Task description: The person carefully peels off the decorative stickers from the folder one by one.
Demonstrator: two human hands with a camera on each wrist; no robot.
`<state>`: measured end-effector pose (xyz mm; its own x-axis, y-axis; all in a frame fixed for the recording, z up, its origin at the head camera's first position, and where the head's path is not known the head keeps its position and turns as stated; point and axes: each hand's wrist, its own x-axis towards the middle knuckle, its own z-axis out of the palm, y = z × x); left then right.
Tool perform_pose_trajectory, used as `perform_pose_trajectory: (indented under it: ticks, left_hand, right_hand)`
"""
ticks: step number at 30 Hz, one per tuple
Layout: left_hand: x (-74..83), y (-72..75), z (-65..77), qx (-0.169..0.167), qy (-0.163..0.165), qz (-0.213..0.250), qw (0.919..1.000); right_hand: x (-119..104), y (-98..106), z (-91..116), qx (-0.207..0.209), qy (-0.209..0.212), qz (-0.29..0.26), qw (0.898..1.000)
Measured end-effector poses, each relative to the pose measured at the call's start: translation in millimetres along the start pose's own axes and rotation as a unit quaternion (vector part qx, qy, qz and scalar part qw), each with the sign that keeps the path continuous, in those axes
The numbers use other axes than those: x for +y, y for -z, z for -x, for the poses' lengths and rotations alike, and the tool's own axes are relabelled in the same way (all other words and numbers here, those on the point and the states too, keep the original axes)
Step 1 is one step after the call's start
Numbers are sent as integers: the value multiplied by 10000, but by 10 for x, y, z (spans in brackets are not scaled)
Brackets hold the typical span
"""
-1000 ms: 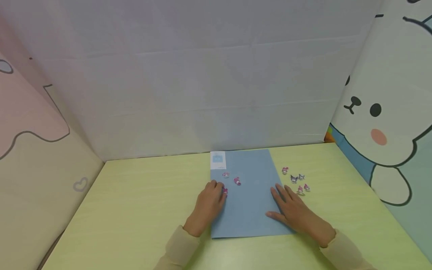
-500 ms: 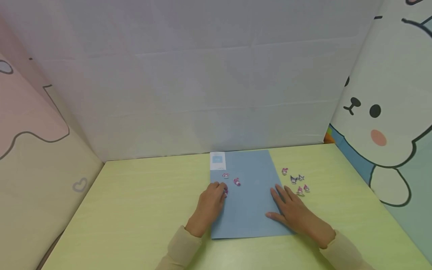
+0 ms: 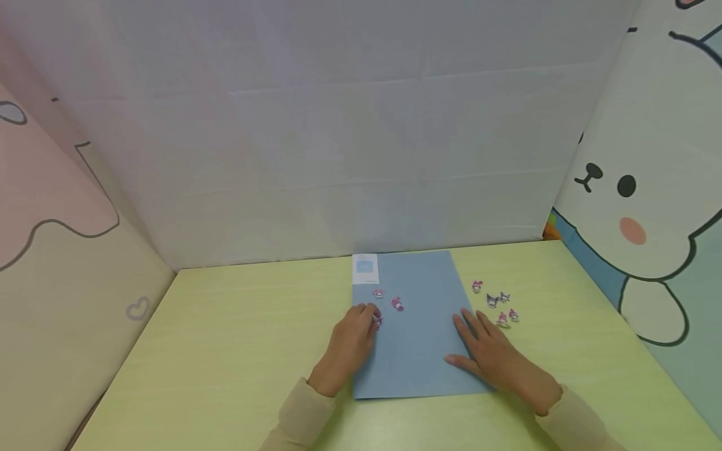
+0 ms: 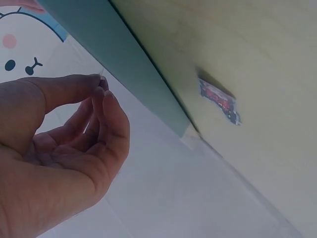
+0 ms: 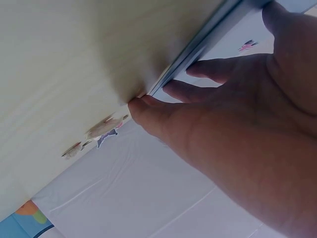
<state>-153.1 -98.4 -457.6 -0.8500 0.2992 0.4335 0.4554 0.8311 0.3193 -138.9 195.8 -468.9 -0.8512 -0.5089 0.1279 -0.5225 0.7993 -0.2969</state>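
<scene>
A blue folder (image 3: 420, 351) lies on the table. My left hand (image 3: 351, 335) is over its left edge and pinches a small pink and purple cartoon sticker (image 3: 378, 322) between thumb and fingertips; the hand covers part of it. In the left wrist view, the thumb and index tips of the left hand (image 4: 74, 134) meet, with barely a pale sliver showing there. My right hand (image 3: 491, 354) rests with spread fingers on the folder's right edge, also seen in the right wrist view. Two pink stickers, one upper (image 3: 378, 293) and one lower (image 3: 397, 304), lie on the folder.
Several cartoon stickers (image 3: 492, 300) lie on the yellow table (image 3: 237, 332) right of the folder. A white label (image 3: 365, 269) marks the folder's upper left corner. One colourful patterned piece (image 4: 219, 101) is on the table in the left wrist view. A white sheet (image 3: 338, 156) closes off the back.
The left fingertips shift very slightly, and a little more of the pinched sticker's lower part shows than one second ago. The right hand and the folder stay in place.
</scene>
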Motion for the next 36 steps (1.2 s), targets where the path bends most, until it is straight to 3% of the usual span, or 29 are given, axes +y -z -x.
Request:
perform_pose_trajectory:
  ticks: [18,36]
  left_hand:
    - [-112,173,53,-126,394,275,9988]
    - [-398,342,178,58,499,447,9977]
  right_hand:
    - [4,-4,11,64,29,-23,10000]
    - [-16,29,5,-49,-27,66,10000]
